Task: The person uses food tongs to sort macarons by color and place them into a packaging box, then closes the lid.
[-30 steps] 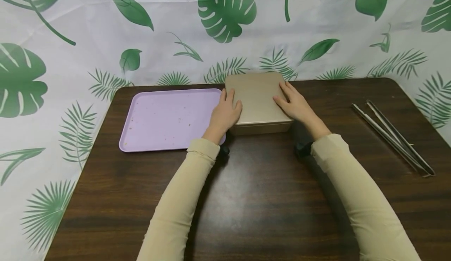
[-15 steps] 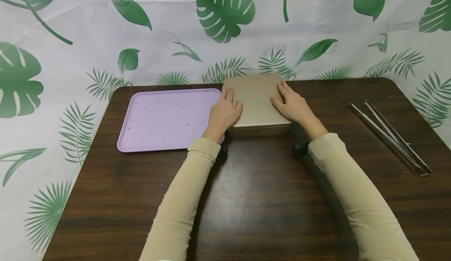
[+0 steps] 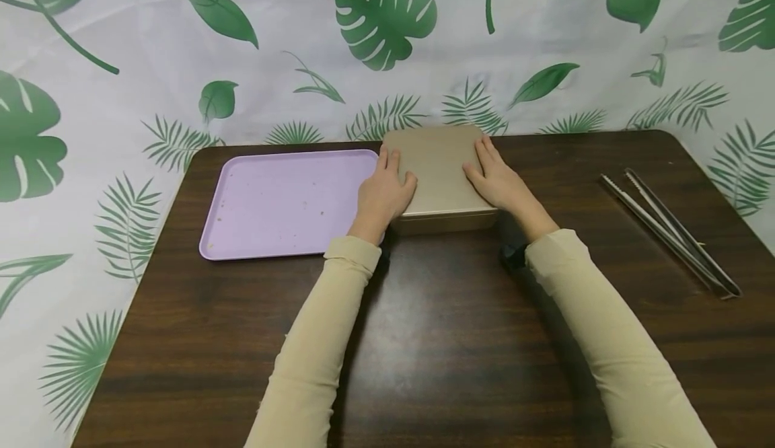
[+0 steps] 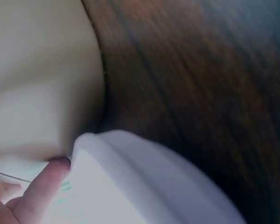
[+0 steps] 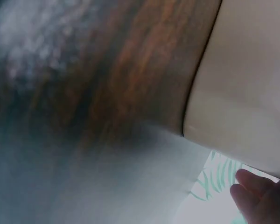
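A champagne-gold rectangular box [image 3: 436,169] with a lid on top lies near the back edge of the table. On its left side rests my left hand [image 3: 383,196], fingers along the edge and thumb on the lid. My right hand [image 3: 499,179] lies on the opposite edge, its thumb also on top, fingers pointing to the back corner. In the left wrist view one fingertip touches the box wall [image 4: 42,93]. Fingertips [image 5: 247,200] of the right hand show beside the box in the right wrist view; the rest of that hand is out of sight there.
Left of the box is a lilac tray [image 3: 290,206] with scattered crumbs; its right end lies under my left wrist. Metal tongs [image 3: 672,236] lie at the right of the dark wooden table [image 3: 448,354]. A leaf-patterned cloth [image 3: 272,51] hangs behind.
Both hands stay on the box. The head view has shifted slightly, and the right hand sits a touch further left. The tray and tongs look unmoved.
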A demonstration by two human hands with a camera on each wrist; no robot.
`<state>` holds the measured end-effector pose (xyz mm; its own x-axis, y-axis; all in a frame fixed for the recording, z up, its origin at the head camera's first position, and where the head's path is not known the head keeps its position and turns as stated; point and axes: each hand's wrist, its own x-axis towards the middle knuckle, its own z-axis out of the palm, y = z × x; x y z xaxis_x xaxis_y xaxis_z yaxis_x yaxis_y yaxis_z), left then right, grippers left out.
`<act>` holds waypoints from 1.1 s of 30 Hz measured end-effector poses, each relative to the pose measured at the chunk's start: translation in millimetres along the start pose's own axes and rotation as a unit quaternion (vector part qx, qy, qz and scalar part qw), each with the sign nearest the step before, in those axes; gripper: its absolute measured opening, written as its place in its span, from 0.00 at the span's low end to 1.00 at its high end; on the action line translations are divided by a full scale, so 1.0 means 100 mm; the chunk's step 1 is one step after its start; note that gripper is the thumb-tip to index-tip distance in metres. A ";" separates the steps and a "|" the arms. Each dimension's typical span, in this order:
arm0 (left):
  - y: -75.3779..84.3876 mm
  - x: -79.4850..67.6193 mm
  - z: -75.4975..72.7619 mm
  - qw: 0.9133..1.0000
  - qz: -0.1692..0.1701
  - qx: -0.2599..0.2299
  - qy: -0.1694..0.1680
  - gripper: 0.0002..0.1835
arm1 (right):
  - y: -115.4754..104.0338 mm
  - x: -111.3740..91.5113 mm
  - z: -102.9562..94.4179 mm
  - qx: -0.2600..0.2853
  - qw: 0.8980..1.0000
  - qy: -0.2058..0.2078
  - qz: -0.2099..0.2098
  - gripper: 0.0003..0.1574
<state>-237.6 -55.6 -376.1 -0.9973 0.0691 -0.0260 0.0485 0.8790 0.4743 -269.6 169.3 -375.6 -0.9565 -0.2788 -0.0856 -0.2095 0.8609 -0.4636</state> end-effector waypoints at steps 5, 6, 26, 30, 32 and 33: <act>0.01 0.01 0.01 1.000 -0.003 0.016 -0.002 0.33 | 0.02 0.00 0.01 0.005 1.000 0.004 -0.009 0.45; 0.01 0.02 0.01 1.000 -0.004 0.020 -0.003 0.33 | 0.02 0.00 0.01 0.008 1.000 0.007 -0.011 0.45; 0.02 0.06 -0.09 0.999 -0.014 0.014 -0.031 0.34 | 0.10 -0.02 0.05 0.060 0.994 0.092 -0.011 0.42; 0.01 0.05 -0.13 0.999 -0.014 0.002 -0.031 0.34 | 0.09 -0.03 0.02 0.064 0.994 0.093 -0.011 0.41; 0.00 0.04 -0.16 0.999 -0.016 -0.007 -0.028 0.34 | 0.08 -0.04 -0.01 0.067 0.993 0.092 -0.011 0.41; -0.01 0.04 -0.17 1.000 -0.016 -0.011 -0.024 0.34 | 0.08 -0.04 -0.03 0.067 0.993 0.091 -0.011 0.41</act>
<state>-242.6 -64.4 -361.3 -0.9944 0.0635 -0.0840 0.0142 0.8710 0.4911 -267.6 178.7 -376.1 -0.9755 -0.2044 0.0814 -0.2133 0.7874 -0.5784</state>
